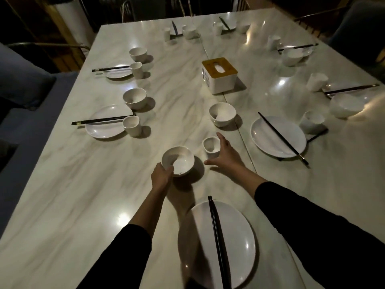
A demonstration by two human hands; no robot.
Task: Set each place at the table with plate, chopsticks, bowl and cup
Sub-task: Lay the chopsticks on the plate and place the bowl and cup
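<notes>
Bowl (178, 160) and cup (211, 144) are what the near plate (239, 236) with its chopsticks (216, 232) lacks: your left hand (161, 174) grips the bowl beyond it, your right hand (226, 152) spreads wide beside the cup, which probably needs grasping next.

The nearest white plate (239, 247) carries two black chopsticks (217, 236) laid side by side across it. Beyond it the left hand (161, 174) grips an upright white bowl (180, 159) by its near rim. A small white cup (211, 144) stands just to the bowl's right.
</notes>
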